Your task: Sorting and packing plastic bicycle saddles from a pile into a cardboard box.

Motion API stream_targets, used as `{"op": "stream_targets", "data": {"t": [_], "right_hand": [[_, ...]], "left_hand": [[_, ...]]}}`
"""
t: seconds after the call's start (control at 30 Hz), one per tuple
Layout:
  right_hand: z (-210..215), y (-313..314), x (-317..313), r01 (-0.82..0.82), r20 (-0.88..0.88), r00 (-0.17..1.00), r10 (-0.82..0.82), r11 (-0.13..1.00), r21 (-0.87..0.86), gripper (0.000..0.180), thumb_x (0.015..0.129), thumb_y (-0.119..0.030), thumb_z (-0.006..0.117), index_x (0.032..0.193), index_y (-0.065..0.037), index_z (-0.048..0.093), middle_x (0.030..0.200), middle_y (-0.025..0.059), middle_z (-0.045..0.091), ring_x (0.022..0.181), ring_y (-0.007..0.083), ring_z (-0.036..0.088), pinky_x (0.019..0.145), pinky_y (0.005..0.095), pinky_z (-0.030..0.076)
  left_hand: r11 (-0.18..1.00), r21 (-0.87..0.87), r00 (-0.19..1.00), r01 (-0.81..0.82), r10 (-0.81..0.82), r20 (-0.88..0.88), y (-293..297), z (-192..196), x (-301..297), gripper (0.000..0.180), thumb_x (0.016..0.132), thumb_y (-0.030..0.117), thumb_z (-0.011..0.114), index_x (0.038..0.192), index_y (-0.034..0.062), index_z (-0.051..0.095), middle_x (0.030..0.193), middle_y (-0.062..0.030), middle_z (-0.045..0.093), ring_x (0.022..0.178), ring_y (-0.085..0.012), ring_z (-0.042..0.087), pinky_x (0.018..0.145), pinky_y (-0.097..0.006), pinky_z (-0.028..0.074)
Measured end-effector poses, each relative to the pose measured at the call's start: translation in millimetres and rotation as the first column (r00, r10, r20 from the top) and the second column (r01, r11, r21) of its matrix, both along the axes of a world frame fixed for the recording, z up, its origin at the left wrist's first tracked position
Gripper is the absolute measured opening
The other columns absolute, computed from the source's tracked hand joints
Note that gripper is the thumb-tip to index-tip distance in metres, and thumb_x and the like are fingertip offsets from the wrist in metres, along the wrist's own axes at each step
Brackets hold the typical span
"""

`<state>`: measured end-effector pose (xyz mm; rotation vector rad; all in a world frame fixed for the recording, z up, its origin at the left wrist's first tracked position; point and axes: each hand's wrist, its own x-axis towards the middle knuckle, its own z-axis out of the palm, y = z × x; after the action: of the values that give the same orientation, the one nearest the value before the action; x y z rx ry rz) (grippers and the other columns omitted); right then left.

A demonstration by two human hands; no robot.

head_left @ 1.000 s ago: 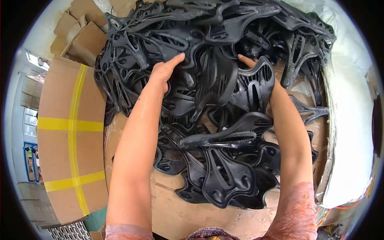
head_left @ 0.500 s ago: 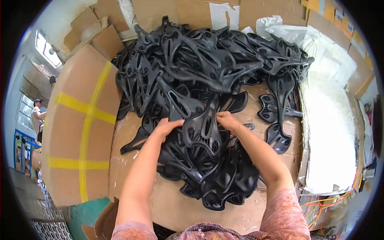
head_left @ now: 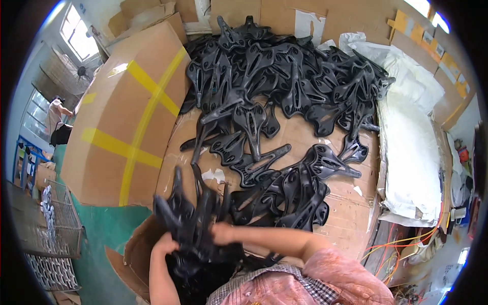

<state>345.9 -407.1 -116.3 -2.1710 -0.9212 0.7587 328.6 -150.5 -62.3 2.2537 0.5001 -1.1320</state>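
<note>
Head view: black plastic shells [head_left: 201, 216] between hands (left [head_left: 165, 245], right [head_left: 222, 234]); both grasping; shell pile [head_left: 294, 94] beyond

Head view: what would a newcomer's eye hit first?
Probably the heap of black parts, piled across the far side of the cardboard-covered surface. Next, the left hand and right hand at a blurred bunch of parts, lower left of centre. Then the big cardboard panel at left, crossed with yellow tape.

No lettering readable; small dark marks [head_left: 426, 268] on pale surface [head_left: 436, 278], lower right, too blurred.
</note>
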Motion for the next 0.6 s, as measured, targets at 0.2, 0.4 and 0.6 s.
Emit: {"op": "stream_targets", "data": {"t": [0.2,0.4,0.6], "right_hand": [[64.8,-26.9,-11.4,-0.072,-0.226,0.949,0.22,0.849,0.524,0.026,0.079,-0.019,0.057,0.1,-0.003,0.057,0.092,0.014,0.061,0.084,0.0279,0.059,0.076,0.0342,0.046],[40.1,-287.1,192.5,0.762,0.098,0.359,-0.928,0.352,0.543,0.016,0.081,-0.009,0.053,0.094,-0.003,0.059,0.091,0.0135,0.061,0.084,0.0267,0.059,0.073,0.031,0.046],[1.0,-440.7,314.1,0.9,0.742,0.349,-0.573,0.426,-0.094,0.035,0.084,-0.03,0.044,0.085,-0.002,0.064,0.086,0.0183,0.062,0.084,0.0345,0.057,0.079,0.0424,0.044]], "left_hand": [[0.991,0.068,0.985,-0.115,0.105,0.14,123.8,-24.1,-105.0,0.051,0.055,0.003,0.067,0.104,0.001,0.053,0.086,-0.0112,0.059,0.067,-0.0199,0.056,0.052,-0.032,0.046],[0.895,-0.301,0.699,-0.33,0.446,0.559,15.4,60.4,122.5,0.025,0.08,0.01,0.052,0.105,0.0045,0.054,0.087,-0.0018,0.057,0.077,-0.0109,0.054,0.066,-0.024,0.045],[0.907,-0.38,0.635,-0.183,0.404,0.659,-115.5,19.4,402.5,0.045,0.075,0.033,0.064,0.109,0.0045,0.054,0.093,-0.0044,0.056,0.085,-0.0141,0.049,0.074,-0.026,0.04]]}}
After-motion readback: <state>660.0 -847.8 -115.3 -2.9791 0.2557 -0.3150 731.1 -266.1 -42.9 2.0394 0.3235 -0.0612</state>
